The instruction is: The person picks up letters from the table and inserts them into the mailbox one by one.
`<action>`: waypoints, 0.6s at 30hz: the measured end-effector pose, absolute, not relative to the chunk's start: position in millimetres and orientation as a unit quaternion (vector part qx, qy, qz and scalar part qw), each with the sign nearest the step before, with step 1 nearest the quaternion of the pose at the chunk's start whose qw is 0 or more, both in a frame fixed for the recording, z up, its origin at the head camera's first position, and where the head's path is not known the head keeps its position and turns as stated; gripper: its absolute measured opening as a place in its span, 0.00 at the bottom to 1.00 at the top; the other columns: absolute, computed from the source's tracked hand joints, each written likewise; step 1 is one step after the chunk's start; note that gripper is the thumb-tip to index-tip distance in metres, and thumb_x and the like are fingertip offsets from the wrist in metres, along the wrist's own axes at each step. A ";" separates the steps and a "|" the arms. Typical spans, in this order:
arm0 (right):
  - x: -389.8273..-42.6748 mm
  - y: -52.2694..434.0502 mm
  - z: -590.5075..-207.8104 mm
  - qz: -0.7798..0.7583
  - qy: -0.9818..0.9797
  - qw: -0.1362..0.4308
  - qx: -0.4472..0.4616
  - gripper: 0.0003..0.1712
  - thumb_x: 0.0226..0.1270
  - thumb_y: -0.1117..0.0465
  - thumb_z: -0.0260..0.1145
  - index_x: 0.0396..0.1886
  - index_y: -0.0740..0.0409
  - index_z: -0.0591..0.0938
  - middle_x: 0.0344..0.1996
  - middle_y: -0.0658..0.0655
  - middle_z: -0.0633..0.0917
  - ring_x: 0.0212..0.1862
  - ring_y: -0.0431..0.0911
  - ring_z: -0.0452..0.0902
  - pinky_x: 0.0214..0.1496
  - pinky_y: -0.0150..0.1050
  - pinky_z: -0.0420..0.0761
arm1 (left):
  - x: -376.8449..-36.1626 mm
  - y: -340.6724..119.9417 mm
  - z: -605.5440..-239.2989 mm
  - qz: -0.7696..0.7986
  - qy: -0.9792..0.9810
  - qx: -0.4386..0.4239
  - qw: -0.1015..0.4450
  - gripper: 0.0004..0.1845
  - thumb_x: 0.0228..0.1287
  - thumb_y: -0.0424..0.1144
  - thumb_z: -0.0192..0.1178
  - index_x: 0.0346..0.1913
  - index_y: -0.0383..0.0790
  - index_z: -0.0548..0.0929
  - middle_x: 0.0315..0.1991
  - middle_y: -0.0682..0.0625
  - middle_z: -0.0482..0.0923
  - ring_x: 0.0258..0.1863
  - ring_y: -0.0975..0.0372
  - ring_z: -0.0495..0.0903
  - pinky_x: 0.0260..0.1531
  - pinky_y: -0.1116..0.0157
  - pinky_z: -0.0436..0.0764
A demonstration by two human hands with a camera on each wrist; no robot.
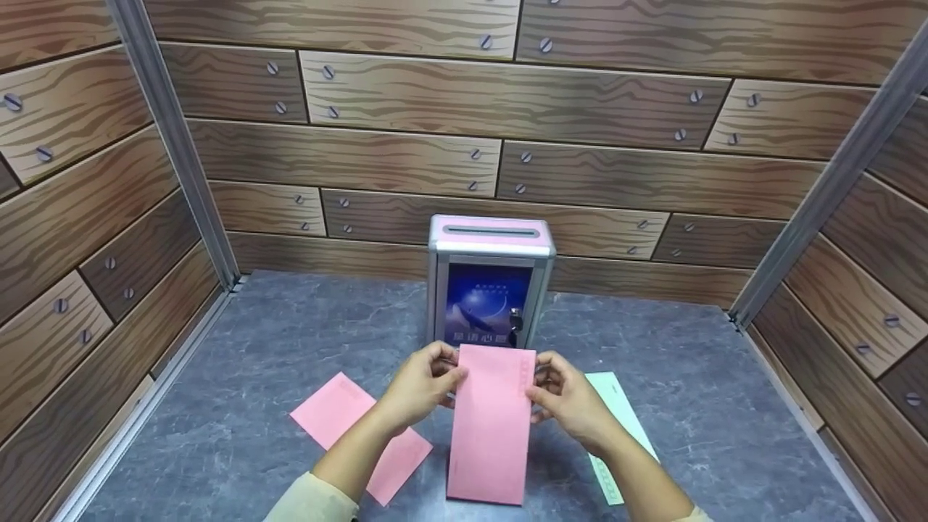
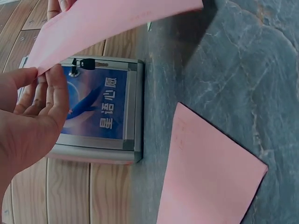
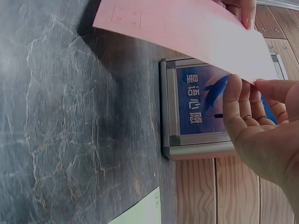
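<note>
Both hands hold one long pink paper envelope (image 1: 489, 424) by its far end, the left hand (image 1: 419, 384) pinching the left edge and the right hand (image 1: 569, 397) pinching the right, thumbs on top and fingers beneath. Held so, its short end points toward the silver metal letter box with a blue front panel (image 1: 487, 283), which stands near the back edge of the grey marbled tabletop (image 1: 725, 406), its pink-topped slot (image 1: 491, 231) facing up. A second pink envelope (image 1: 359, 433) lies left of the hands, and a pale green envelope (image 1: 622, 428) right.
</note>
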State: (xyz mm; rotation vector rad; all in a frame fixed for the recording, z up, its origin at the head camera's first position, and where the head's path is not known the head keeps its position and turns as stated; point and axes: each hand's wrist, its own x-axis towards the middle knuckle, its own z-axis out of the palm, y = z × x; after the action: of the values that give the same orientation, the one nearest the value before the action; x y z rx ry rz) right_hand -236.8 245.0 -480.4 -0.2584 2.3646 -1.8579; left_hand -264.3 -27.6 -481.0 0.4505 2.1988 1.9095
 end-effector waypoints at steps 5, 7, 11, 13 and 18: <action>-237.2 241.3 -477.7 -0.600 0.793 0.044 -0.091 0.17 0.78 0.71 0.66 0.62 0.64 0.75 0.47 0.63 0.84 0.44 0.48 0.83 0.39 0.40 0.91 | -264.6 -29.1 -477.6 0.641 0.748 0.149 0.087 0.10 0.79 0.39 0.65 0.52 0.37 0.80 0.38 0.48 0.85 0.36 0.62 0.83 0.33 0.60 0.93; -237.2 240.7 -477.0 -0.599 0.794 0.041 -0.097 0.17 0.78 0.71 0.65 0.62 0.65 0.75 0.47 0.64 0.84 0.44 0.48 0.83 0.40 0.40 0.91 | -264.2 -29.4 -476.8 0.632 0.756 0.152 0.082 0.09 0.79 0.39 0.65 0.52 0.38 0.80 0.38 0.49 0.84 0.36 0.62 0.83 0.32 0.61 0.92; -236.8 240.7 -476.2 -0.599 0.793 0.038 -0.099 0.17 0.78 0.72 0.65 0.62 0.65 0.75 0.47 0.63 0.83 0.43 0.47 0.83 0.40 0.39 0.90 | -263.6 -29.8 -475.2 0.609 0.771 0.167 0.077 0.07 0.81 0.41 0.64 0.50 0.41 0.80 0.39 0.49 0.83 0.37 0.61 0.83 0.32 0.61 0.92; -236.2 240.8 -475.8 -0.601 0.793 0.036 -0.097 0.17 0.78 0.72 0.65 0.62 0.65 0.75 0.47 0.62 0.83 0.43 0.47 0.83 0.39 0.39 0.90 | -263.6 -29.9 -473.5 0.602 0.774 0.178 0.081 0.07 0.81 0.41 0.63 0.50 0.41 0.80 0.41 0.49 0.82 0.38 0.60 0.83 0.32 0.61 0.93; -233.1 241.5 -474.0 -0.604 0.792 0.031 -0.090 0.15 0.78 0.73 0.64 0.61 0.67 0.77 0.47 0.61 0.84 0.43 0.46 0.83 0.40 0.38 0.90 | -263.1 -29.3 -467.8 0.603 0.768 0.194 0.094 0.08 0.82 0.41 0.62 0.49 0.39 0.79 0.43 0.48 0.79 0.39 0.61 0.84 0.33 0.60 0.93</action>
State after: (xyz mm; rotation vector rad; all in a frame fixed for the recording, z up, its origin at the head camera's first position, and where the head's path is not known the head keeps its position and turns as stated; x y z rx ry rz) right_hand -233.1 241.5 -474.0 -0.2780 2.4394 -1.8604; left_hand -263.1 -29.3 -467.8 0.5745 2.2798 1.7876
